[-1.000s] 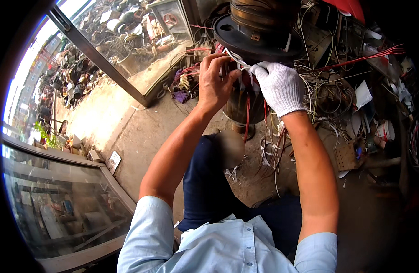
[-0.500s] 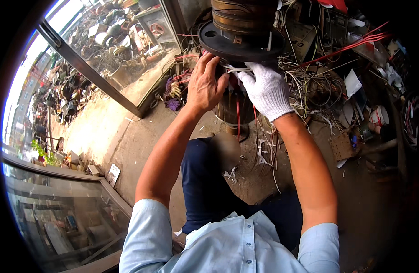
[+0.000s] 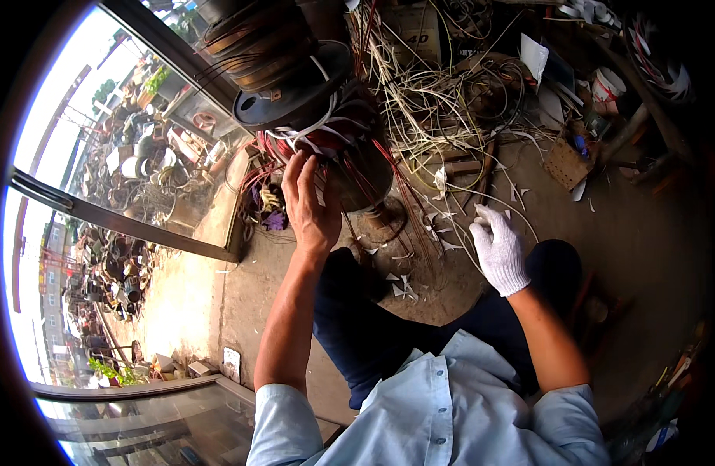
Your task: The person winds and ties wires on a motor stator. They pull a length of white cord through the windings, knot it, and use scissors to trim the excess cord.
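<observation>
My bare left hand reaches up to a bundle of red and white wires, fingertips against it. Its fingers are stretched and apart, and nothing shows in them. These wires ring the top of a dark metal drum, just under a black disc with a hole near its edge. Above the disc rises a brown, grooved cylinder. My right hand, in a white knit glove, is apart from the drum, over my right knee. Its fingers are loosely bent with a gap between them; I see nothing held.
Tangled pale wires spread to the right of the drum. White paper scraps litter the floor. A perforated board and a white bucket lie far right. A metal-framed glass door stands left, with scrap heaps beyond.
My gloved right hand has left the wires under the disc and moved down and right. My left hand stays at the drum. The view has shifted, so the drum now sits further left.
</observation>
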`<state>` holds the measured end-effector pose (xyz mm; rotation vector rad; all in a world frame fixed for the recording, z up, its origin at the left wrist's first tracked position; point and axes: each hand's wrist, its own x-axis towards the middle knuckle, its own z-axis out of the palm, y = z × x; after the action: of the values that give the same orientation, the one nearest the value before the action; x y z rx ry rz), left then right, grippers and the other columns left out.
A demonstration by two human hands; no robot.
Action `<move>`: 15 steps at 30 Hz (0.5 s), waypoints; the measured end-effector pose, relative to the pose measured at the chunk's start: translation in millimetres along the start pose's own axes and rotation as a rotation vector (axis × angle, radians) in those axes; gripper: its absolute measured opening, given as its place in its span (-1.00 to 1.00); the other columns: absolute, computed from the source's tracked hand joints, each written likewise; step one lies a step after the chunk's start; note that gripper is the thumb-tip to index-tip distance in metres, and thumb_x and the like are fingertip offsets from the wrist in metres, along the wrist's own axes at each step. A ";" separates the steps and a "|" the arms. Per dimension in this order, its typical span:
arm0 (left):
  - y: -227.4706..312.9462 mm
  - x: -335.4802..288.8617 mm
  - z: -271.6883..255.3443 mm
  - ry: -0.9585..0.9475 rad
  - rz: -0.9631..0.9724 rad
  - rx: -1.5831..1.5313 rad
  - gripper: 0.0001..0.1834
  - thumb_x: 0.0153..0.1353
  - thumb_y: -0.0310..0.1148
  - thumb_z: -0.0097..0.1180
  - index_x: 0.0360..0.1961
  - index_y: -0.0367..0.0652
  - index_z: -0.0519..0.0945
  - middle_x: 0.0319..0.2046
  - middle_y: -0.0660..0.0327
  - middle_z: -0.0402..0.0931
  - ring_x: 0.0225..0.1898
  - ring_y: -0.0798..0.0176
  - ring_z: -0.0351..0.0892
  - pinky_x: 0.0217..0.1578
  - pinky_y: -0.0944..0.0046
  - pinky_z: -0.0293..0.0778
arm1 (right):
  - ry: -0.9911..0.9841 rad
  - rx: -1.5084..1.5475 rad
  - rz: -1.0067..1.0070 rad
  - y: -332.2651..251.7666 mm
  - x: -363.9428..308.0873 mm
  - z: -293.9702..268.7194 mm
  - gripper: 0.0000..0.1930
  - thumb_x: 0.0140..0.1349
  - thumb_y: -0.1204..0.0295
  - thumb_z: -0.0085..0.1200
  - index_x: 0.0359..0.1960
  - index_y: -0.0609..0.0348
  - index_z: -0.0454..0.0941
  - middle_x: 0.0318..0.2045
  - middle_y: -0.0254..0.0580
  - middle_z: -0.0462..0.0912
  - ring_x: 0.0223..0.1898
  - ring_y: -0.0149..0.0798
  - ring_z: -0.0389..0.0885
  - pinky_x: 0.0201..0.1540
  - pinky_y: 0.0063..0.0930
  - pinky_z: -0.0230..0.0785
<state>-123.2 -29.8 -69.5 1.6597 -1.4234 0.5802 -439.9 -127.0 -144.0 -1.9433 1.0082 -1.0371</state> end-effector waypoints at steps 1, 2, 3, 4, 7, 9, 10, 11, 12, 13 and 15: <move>10.1 -5.4 0.7 -0.018 0.052 0.034 -0.44 0.24 -0.51 0.24 0.30 -0.20 0.48 0.32 -0.07 0.39 0.34 -0.15 0.38 0.33 -0.05 0.33 | -0.014 0.008 0.044 1.9 -10.4 -1.3 -0.68 0.34 0.42 0.20 0.11 0.17 0.61 -0.19 -0.10 0.73 -0.22 -0.15 0.74 -0.11 -0.32 0.58; 20.9 -11.0 4.9 0.006 0.101 -0.034 -0.54 0.23 -0.52 0.24 0.18 -0.23 0.55 0.23 -0.05 0.46 0.28 -0.14 0.44 0.29 -0.05 0.38 | -0.029 0.016 0.087 3.9 -20.6 -2.5 -0.69 0.35 0.42 0.19 0.10 0.18 0.61 -0.19 -0.09 0.73 -0.22 -0.15 0.74 -0.11 -0.31 0.58; 33.9 -12.2 9.1 -0.025 0.160 -0.077 -0.64 0.22 -0.52 0.25 0.07 -0.25 0.58 0.14 -0.03 0.52 0.23 -0.13 0.48 0.27 -0.05 0.40 | -0.042 -0.012 0.115 18.3 -30.8 -2.0 -0.66 0.35 0.44 0.21 0.14 0.18 0.61 -0.23 -0.13 0.75 -0.20 -0.22 0.76 -0.08 -0.37 0.59; 43.8 -15.2 6.9 -0.061 0.216 -0.104 -0.73 0.21 -0.53 0.25 -0.05 -0.27 0.61 0.05 0.00 0.58 0.19 -0.13 0.52 0.24 -0.05 0.42 | -0.071 -0.023 0.113 16.9 -38.9 -1.9 -0.67 0.35 0.43 0.21 0.12 0.18 0.61 -0.21 -0.09 0.75 -0.20 -0.18 0.77 -0.08 -0.37 0.59; 65.9 -26.3 6.6 -0.152 0.266 -0.204 -0.91 0.16 -0.56 0.27 -0.37 -0.25 0.57 -0.17 0.07 0.65 0.05 -0.08 0.61 0.10 -0.04 0.46 | -0.042 -0.099 0.035 18.9 -46.2 -4.1 -0.68 0.32 0.46 0.24 0.09 0.17 0.62 -0.22 -0.07 0.73 -0.23 -0.15 0.77 -0.15 -0.36 0.60; 68.7 -30.2 2.6 -0.139 0.267 -0.166 -0.86 0.10 -0.57 0.30 -0.39 -0.23 0.55 -0.15 0.09 0.65 0.04 -0.07 0.61 0.11 -0.07 0.46 | 0.030 -0.111 -0.066 26.6 -43.7 -8.7 -0.69 0.30 0.48 0.25 0.08 0.17 0.62 -0.24 -0.08 0.72 -0.26 -0.14 0.76 -0.19 -0.36 0.60; 65.2 -32.4 -1.2 -0.113 0.250 -0.137 -0.83 0.06 -0.56 0.33 -0.39 -0.20 0.55 -0.14 0.12 0.66 0.04 -0.06 0.61 0.12 -0.09 0.45 | 0.066 -0.149 -0.094 18.7 -35.6 -20.8 -0.68 0.28 0.51 0.26 0.08 0.15 0.62 -0.27 -0.11 0.71 -0.30 -0.16 0.75 -0.24 -0.36 0.59; 53.0 -36.2 -4.5 -0.089 0.221 -0.061 -0.83 0.06 -0.59 0.32 -0.34 -0.21 0.57 -0.12 0.10 0.66 0.03 -0.06 0.62 0.10 -0.06 0.46 | 0.080 -0.170 -0.077 18.5 -27.0 -32.8 -0.69 0.30 0.45 0.24 0.08 0.13 0.62 -0.22 -0.08 0.71 -0.24 -0.08 0.73 -0.18 -0.28 0.58; 43.3 -35.8 -12.6 -0.061 0.184 -0.028 -0.81 0.09 -0.64 0.28 -0.27 -0.23 0.59 -0.11 0.08 0.66 0.03 -0.07 0.62 0.08 -0.02 0.49 | 0.092 -0.186 -0.063 22.1 -18.5 -45.1 -0.69 0.32 0.39 0.22 0.07 0.12 0.61 -0.18 -0.06 0.71 -0.18 0.01 0.72 -0.11 -0.20 0.57; 30.9 -37.7 -20.9 -0.044 0.129 0.008 -0.81 0.12 -0.65 0.26 -0.25 -0.23 0.59 -0.12 0.07 0.66 0.03 -0.07 0.62 0.07 0.01 0.49 | 0.129 -0.268 -0.097 27.1 -8.2 -59.0 -0.69 0.33 0.38 0.21 0.08 0.11 0.61 -0.16 -0.05 0.70 -0.15 0.02 0.70 -0.09 -0.18 0.56; 5.4 -46.6 -34.4 -0.010 0.032 0.087 -0.82 0.17 -0.67 0.23 -0.22 -0.24 0.59 -0.12 0.06 0.65 0.01 -0.06 0.62 0.05 0.04 0.51 | 0.162 -0.459 -0.096 39.3 10.4 -92.4 -0.68 0.36 0.34 0.17 0.10 0.11 0.60 -0.13 -0.04 0.68 -0.10 0.04 0.68 -0.03 -0.14 0.53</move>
<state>-133.6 24.8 -86.6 1.7129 -1.4527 0.6611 -528.9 -173.6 -133.9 -2.3205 1.3477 -1.1011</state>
